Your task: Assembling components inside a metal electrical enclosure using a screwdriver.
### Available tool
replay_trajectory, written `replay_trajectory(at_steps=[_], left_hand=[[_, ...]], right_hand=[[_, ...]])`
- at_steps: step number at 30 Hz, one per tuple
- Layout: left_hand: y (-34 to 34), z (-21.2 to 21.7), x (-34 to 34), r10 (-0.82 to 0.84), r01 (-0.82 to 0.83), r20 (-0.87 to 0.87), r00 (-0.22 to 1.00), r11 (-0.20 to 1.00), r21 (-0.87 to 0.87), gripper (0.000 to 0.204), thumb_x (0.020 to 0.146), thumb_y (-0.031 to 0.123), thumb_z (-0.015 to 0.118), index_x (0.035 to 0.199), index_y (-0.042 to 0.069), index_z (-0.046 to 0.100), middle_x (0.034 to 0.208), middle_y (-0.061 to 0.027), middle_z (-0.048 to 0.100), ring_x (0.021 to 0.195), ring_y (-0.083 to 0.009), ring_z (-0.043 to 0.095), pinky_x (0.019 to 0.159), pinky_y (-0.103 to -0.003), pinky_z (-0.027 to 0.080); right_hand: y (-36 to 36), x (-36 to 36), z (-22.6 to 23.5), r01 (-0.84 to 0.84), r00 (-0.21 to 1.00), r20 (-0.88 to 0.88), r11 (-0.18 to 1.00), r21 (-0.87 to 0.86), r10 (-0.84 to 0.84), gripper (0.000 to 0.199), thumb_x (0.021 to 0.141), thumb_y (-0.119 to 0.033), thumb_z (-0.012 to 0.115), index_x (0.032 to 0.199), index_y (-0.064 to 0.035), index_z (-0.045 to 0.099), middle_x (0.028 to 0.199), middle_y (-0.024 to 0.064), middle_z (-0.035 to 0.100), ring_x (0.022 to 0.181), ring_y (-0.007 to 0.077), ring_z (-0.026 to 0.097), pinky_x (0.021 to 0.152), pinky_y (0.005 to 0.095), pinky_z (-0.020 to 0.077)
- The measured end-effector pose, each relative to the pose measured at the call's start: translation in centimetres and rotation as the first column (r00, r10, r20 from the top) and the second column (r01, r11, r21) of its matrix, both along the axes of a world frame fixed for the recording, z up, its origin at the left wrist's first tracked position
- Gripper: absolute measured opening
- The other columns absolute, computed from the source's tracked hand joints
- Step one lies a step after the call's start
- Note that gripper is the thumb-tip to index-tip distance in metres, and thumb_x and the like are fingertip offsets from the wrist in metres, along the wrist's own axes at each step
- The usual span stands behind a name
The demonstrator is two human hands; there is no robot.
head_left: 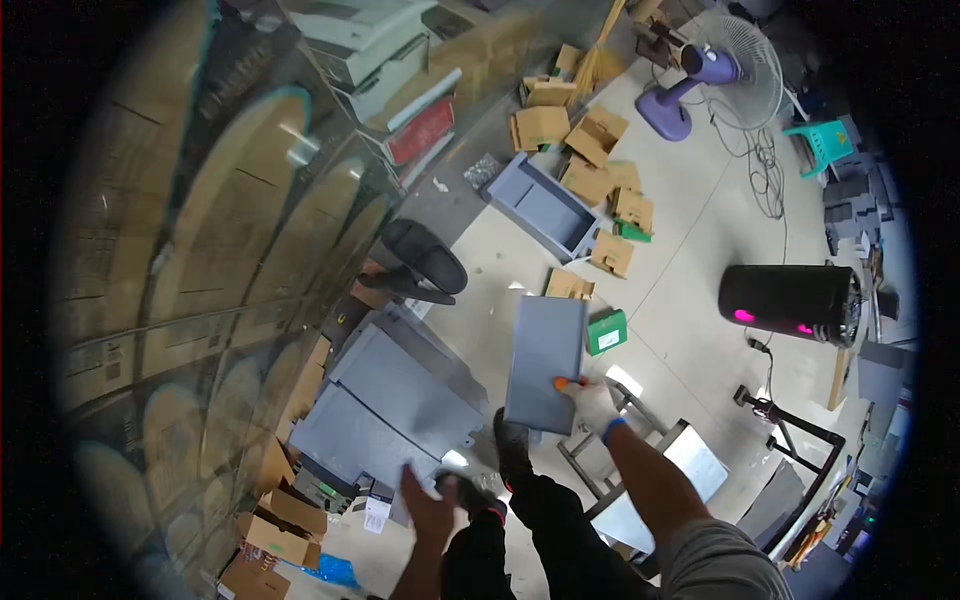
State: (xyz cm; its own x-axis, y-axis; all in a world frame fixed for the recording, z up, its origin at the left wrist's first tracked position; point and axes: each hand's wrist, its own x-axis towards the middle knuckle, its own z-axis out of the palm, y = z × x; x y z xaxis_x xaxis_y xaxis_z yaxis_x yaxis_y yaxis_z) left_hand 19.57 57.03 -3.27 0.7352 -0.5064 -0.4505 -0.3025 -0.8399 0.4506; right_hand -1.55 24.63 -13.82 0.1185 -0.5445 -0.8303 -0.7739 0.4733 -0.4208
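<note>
My right hand (594, 405), in a white glove with orange at the fingertips, is closed on the right edge of a flat grey rectangular panel (548, 345). The panel stands in front of my feet, its lower end close to my shoe. My left hand (430, 506) is bare and slightly blurred, its fingers apart and holding nothing. It is over the near side of a stack of large grey panels (400, 390). A small green box (607, 332) lies just beyond the panel in my right hand.
A grey tray (492, 192) and several brown cartons (597, 135) lie ahead. To the right are a black speaker-like cylinder (785, 304), a purple fan (708, 66) and a low metal-framed stand (690, 460). Wrapped cartons (215, 200) are stacked at left, beside a black seat (425, 255).
</note>
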Motion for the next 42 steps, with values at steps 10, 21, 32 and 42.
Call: replay_trajectory(at_steps=[10,21,32,42], left_hand=[[-7.0,4.6,3.5,0.131,-0.376,-0.989,0.072,0.922,0.094,0.074,0.098,0.04,0.079,0.152,0.0,0.048,0.144,-0.0109,0.061,0.129,-0.0274,0.06,0.108,-0.045,0.05],[19.6,18.3,4.8,-0.479,0.482,0.1,0.872,0.876,-0.009,0.052,0.104,0.041,0.062,0.14,0.004,0.061,0.118,-0.0187,0.076,0.099,-0.0329,0.073,0.097,-0.056,0.052],[27.4,32.0,0.7,-0.825,0.726,0.263,0.5,0.565,0.392,0.049,0.108,0.033,0.055,0.151,0.008,0.056,0.123,-0.0193,0.075,0.104,-0.0397,0.072,0.105,-0.064,0.049],[28.5,31.3,14.5,-0.841,0.734,0.305,0.447,0.54,0.412,0.047,0.107,0.035,0.058,0.144,0.005,0.059,0.119,-0.0211,0.075,0.103,-0.0394,0.073,0.101,-0.06,0.051]], right_hand=[[4.6,0.8,10.2,-0.066,0.861,0.472,0.879,0.473,-0.189,0.04,0.093,-0.033,0.082,0.118,-0.0012,0.075,0.092,0.003,0.072,0.082,0.0118,0.068,0.072,0.0304,0.0566],[-5.1,9.3,-5.6,-0.734,0.654,-0.467,0.648,-0.203,0.595,0.069,0.094,-0.043,0.069,0.149,-0.0057,0.052,0.153,0.0242,0.051,0.144,0.038,0.047,0.113,0.0506,0.0431],[-16.4,13.0,-4.0,-0.719,0.644,-0.443,0.691,-0.075,0.623,0.041,0.097,-0.035,0.062,0.132,-0.0138,0.065,0.131,0.0155,0.071,0.12,0.0354,0.07,0.099,0.0485,0.0561],[-16.8,12.9,12.9,-0.217,0.891,0.369,0.962,-0.168,0.266,0.04,0.089,-0.029,0.073,0.123,-0.0057,0.076,0.117,0.018,0.076,0.108,0.0247,0.073,0.099,0.0416,0.0566]])
